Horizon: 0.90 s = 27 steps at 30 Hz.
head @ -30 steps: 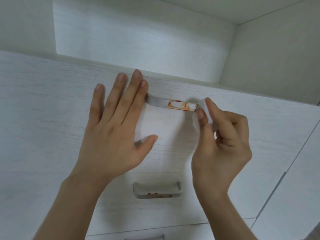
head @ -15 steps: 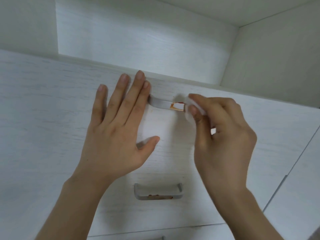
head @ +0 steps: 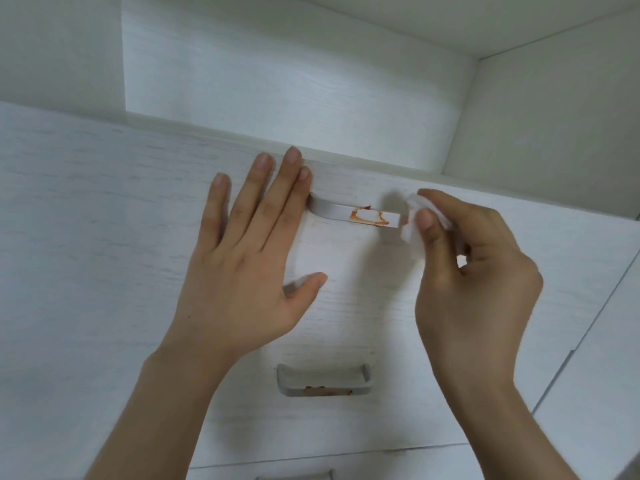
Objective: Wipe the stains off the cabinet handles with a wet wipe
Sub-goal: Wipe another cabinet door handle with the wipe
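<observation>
Head view: stained upper handle point(head: 356, 213) lies between flat left hand point(head: 239, 271) and right hand point(head: 474, 289) pinching wipe point(head: 409, 235).

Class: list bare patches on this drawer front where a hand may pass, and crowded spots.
Bare: drawer front left of the left hand; the strip between that and the right hand, upper handle down to lower handle. Crowded: upper handle's ends, fingers at one, wet wipe at the other.
</observation>
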### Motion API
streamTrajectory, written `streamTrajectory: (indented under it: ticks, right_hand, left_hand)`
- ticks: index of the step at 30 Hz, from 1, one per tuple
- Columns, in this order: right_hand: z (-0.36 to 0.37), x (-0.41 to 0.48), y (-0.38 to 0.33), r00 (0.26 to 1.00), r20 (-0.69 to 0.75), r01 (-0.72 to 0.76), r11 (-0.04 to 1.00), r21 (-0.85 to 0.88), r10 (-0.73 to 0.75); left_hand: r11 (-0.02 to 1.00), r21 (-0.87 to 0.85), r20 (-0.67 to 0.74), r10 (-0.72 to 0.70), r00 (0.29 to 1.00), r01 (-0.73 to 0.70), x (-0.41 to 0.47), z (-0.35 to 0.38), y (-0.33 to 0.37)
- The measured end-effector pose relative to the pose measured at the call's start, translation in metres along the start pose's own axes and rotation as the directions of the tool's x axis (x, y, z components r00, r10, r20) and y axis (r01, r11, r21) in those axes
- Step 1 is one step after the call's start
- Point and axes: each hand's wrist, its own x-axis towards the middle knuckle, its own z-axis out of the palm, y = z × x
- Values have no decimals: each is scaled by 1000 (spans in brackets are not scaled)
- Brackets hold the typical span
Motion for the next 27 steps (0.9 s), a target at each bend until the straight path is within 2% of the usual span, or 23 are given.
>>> streamTrajectory:
  ticks: [10, 12, 15, 17, 20, 24, 27]
  right_hand:
    - [13, -13, 4, 988, -84, 127, 991, -28, -129]
    - [14, -14, 6, 991, -98, 91, 996, 20, -88]
    - [14, -17, 9, 981, -177, -45, 985, 168, 75]
    - [17, -19, 8, 978, -200, -20, 987, 161, 52]
    - [20, -20, 9, 981, -174, 93, 995, 33, -86]
    - [25, -21, 6, 974, -222, 52, 996, 74, -34]
    - [22, -22, 2, 981, -194, 27, 993, 113, -5]
  left_hand:
    - [1000, -2, 10, -3, 1000, 3, 0, -1, 1]
    - [1000, -1, 22, 0, 1000, 0, 1, -1, 0]
    - [1000, -6, 25, -1, 1000, 1, 1, -2, 0]
    - [1000, -7, 23, 0, 1000, 0, 1, -1, 0]
    - [1000, 6, 14, 5, 1000, -5, 0, 0, 0]
    - [1000, 10, 15, 3, 1000, -4, 0, -1, 0]
    - [1000, 0, 27, 6, 1000, -6, 1, -2, 0]
